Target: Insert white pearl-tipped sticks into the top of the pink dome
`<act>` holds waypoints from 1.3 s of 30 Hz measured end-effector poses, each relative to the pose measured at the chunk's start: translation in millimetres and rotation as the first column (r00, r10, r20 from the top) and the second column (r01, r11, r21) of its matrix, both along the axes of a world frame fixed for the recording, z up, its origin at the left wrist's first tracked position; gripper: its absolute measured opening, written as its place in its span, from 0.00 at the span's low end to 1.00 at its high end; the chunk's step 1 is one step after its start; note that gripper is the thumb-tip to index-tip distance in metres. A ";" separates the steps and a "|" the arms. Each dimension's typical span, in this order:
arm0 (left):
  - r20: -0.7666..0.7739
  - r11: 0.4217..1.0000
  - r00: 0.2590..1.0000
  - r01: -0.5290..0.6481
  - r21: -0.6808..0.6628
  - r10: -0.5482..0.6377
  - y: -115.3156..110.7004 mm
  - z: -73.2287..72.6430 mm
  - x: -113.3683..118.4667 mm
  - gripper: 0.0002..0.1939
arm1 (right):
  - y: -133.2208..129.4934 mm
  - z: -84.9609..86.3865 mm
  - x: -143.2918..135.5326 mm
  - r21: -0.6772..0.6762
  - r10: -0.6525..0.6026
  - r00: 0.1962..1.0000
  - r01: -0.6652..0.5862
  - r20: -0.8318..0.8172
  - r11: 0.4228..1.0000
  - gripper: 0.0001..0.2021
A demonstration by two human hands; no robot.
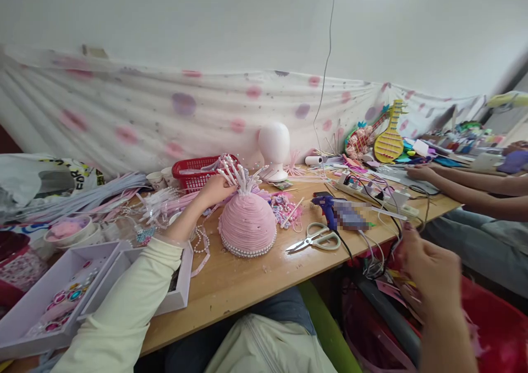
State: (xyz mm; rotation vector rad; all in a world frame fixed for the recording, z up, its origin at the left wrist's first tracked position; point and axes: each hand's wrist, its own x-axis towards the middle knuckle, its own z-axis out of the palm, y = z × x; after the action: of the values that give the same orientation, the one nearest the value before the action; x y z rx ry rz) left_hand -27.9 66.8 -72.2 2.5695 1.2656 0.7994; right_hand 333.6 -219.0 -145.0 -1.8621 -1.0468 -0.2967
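A pink dome (247, 224), wrapped in rows of fuzzy cord with a band of pearls around its bottom edge, stands on the table. White fuzzy stems (246, 183) rise in a bunch from its top. My left hand (216, 190) reaches to the stems, its fingers closed around some of them; the fingertips are partly hidden. Off the table's right front edge, my right hand (433, 265) is slightly blurred, with fingers pinched together. A thin whitish stick (388, 212) ends at those fingertips. Near it lie a blue glue gun (328, 208) and open scissors (315, 238).
White boxes (49, 301) with gems stand at left. Behind the dome are a red basket (193, 177) and a white foam head (274, 147). A power strip (367, 188) trails cables to the right. Farther right, another person's forearms (474, 183) rest at the table.
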 end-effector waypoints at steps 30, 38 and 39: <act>-0.005 0.998 0.999 0.054 0.037 -0.054 1.2 0.3 3.8 0.13 | 144.1 97.2 -147.3 -0.613 0.653 0.547 -0.289 0.524 0.735 0.14; -0.004 0.997 0.999 0.052 0.062 -0.052 5.3 -4.8 5.1 0.14 | 177.0 99.3 -170.0 -0.675 0.633 0.468 -0.101 0.617 0.731 0.14; -0.003 0.997 0.999 0.052 0.060 -0.052 5.8 -5.2 5.3 0.14 | 178.8 99.0 -171.5 -0.678 0.634 0.470 -0.097 0.614 0.729 0.14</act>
State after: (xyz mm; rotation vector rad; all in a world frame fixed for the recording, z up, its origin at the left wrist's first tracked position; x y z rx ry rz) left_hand -22.6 72.5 -77.4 2.6389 1.1876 0.8374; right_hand 162.1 -40.2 -45.9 -1.8903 -2.4384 -0.6897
